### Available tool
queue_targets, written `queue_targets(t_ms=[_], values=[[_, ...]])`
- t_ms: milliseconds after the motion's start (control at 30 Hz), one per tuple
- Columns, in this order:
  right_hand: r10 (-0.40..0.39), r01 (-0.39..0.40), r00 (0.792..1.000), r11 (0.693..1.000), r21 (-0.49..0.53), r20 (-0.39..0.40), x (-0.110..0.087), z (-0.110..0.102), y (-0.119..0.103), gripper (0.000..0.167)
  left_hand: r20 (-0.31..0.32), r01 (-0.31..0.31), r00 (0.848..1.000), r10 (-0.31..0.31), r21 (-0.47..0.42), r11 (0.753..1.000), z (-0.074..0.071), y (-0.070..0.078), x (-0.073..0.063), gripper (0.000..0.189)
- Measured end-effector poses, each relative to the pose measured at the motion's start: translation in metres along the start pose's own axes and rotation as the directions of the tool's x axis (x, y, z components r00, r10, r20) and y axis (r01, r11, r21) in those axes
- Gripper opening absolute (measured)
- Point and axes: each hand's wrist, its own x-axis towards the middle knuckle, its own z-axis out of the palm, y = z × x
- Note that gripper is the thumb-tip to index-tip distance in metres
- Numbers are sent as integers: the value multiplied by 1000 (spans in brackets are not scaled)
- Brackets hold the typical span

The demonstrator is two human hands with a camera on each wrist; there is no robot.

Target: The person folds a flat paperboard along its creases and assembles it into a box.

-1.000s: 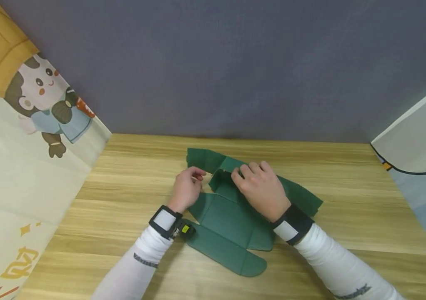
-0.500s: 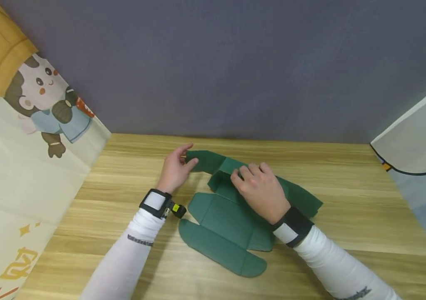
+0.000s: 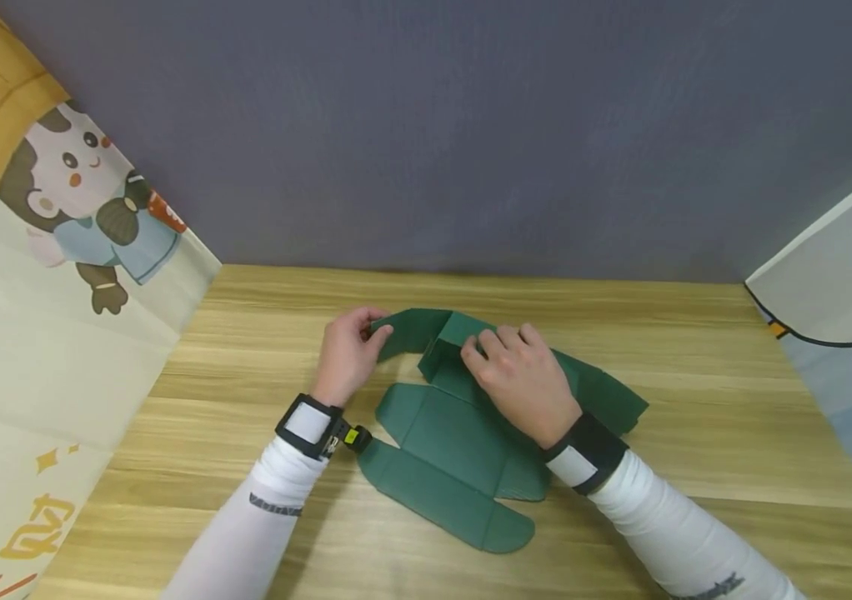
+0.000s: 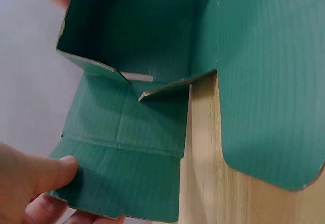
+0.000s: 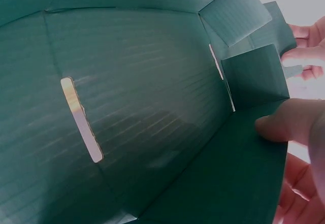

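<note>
From my remote feeds I have a partly folded green corrugated cardboard box [image 3: 459, 442] just below the centre of the head view, lying on a wood-grain tabletop [image 3: 193, 475]. The left hand [image 3: 347, 354], left of centre, has its fingers nearly closed, pinching the end of a side flap [image 3: 413, 329]; in the left wrist view I see the thumb on the flap's face and fingertips behind its edge. The right hand [image 3: 525, 379], right of centre, is curled over the raised wall [image 5: 218, 176]; my right wrist view puts its thumb on the inner face, fingers on the other side. The box's floor carries a narrow slot [image 5: 81, 120], left of centre in that view. Toward the lower middle of the head view, a round-ended panel [image 3: 441, 496] lies unfolded. Both wrists wear black straps [image 3: 309, 421] over white sleeves [image 3: 246, 525]. I have a grey-blue backdrop [image 3: 486, 142] across the top and a cartoon figure in a yellow hat [image 3: 81, 175] at upper left.
</note>
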Motion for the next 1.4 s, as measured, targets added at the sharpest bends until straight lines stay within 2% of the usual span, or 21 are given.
queue_targets(t_ms=[267,500,700,933,1133,1400], values=[[11,-11,1000,1000,-18,20,-1,-1,2,36,-11,-39,999,40,47,998,4,15,-14,11],[35,-33,999,997,-64,28,-4,-1,8,37,-4,-68,998,68,5,998,23,23,-23,10],[28,-25,999,996,-86,32,-5,0,8,42,-28,-61,998,60,-28,998,32,24,-25,8],[9,-8,1000,996,-91,14,-6,3,7,38,-18,-51,999,50,-42,998,36,25,-28,8],[6,-3,999,996,-94,34,-8,4,4,41,-15,-33,999,32,-57,998,40,27,-32,7],[7,-4,999,996,-89,33,-9,6,4,38,-11,-37,999,37,-31,999,47,32,-39,8]])
